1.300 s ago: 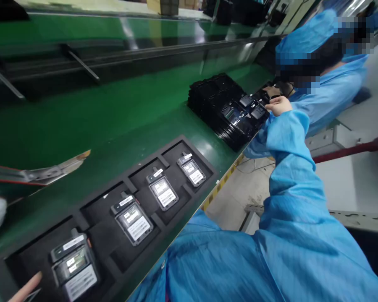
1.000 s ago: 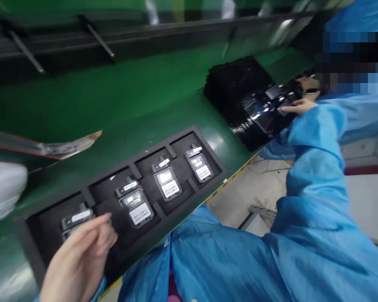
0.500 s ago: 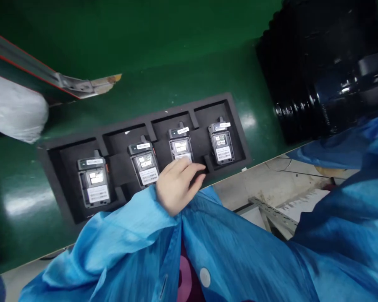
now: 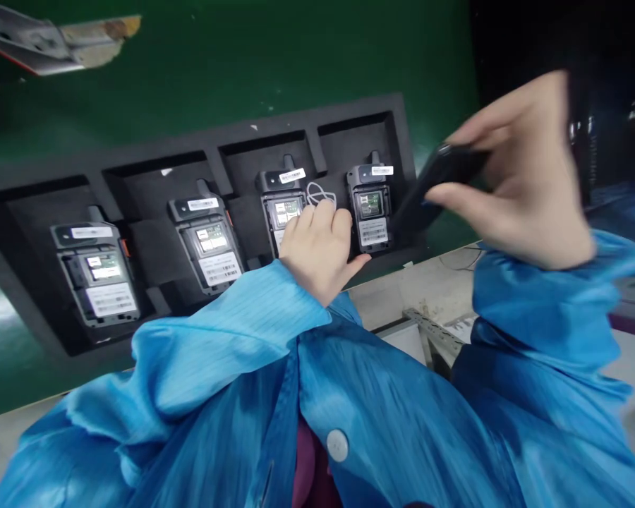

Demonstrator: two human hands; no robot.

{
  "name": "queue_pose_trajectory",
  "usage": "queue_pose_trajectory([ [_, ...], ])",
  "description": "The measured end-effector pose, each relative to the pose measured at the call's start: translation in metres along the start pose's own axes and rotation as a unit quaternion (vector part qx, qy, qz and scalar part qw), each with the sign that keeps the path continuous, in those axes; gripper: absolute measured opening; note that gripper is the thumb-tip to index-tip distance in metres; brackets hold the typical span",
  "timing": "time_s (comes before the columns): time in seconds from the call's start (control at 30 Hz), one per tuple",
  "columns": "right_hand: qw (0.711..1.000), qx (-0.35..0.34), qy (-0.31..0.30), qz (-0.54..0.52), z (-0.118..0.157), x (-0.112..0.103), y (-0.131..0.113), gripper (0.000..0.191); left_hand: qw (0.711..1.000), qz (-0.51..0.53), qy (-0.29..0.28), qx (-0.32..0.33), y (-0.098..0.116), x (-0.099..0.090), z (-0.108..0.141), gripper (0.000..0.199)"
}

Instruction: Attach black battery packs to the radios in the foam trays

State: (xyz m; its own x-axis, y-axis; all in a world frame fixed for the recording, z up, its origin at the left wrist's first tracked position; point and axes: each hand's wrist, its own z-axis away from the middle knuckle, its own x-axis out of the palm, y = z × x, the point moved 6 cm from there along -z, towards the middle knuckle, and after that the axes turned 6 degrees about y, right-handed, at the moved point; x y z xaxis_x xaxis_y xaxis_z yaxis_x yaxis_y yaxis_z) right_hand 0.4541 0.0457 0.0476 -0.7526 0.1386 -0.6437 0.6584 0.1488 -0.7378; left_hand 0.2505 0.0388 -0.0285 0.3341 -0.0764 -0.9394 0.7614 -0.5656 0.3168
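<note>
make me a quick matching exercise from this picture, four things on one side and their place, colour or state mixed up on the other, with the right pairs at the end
Things
1. left hand
2. right hand
3. pale looped cord
4. work surface

Places, colours, states
A. between the two rightmost devices
B. green
C. partly hiding the third device from the picture's left
D. holding a dark object

Right pairs: 1-C, 2-D, 3-A, 4-B
</note>
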Motion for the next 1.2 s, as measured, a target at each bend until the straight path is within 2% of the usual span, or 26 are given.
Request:
queue_pose_trajectory([
  [0.07,0.996,-0.046,-0.076,-0.022,-0.002,0.033,-0.004,0.044,1.0,0.006,-0.001,-0.002,0.0,0.001,0.001,0.047],
  [0.13,0.993,-0.045,-0.103,-0.035,-0.004,0.052,0.001,0.037,1.0,0.015,-0.003,-0.007,0.0,0.001,0.001,0.045],
  [0.23,0.99,-0.029,-0.129,-0.044,-0.006,0.064,0.012,0.036,1.0,0.022,-0.002,-0.011,-0.001,0.002,0.002,0.045],
  [0.4,0.984,-0.015,-0.167,-0.06,-0.006,0.074,0.024,0.035,1.0,0.016,0.001,-0.018,-0.001,0.004,0.002,0.045],
  [0.53,0.986,-0.037,-0.154,-0.044,-0.006,0.078,0.026,0.039,1.0,0.008,-0.007,-0.027,-0.001,0.005,0.002,0.041],
  [0.83,0.987,-0.064,-0.096,0.111,0.004,0.085,0.024,0.052,1.0,-0.007,-0.01,-0.028,0.001,0.004,0.002,0.039],
  [1.0,0.979,-0.074,-0.066,0.179,0.013,0.091,0.029,0.058,0.999,-0.002,-0.022,-0.029,0.001,0.003,0.001,0.037],
  [1.2,0.956,-0.098,-0.028,0.274,0.021,0.093,0.028,0.055,0.999,0.007,-0.019,-0.028,0.001,0.003,0.002,0.036],
])
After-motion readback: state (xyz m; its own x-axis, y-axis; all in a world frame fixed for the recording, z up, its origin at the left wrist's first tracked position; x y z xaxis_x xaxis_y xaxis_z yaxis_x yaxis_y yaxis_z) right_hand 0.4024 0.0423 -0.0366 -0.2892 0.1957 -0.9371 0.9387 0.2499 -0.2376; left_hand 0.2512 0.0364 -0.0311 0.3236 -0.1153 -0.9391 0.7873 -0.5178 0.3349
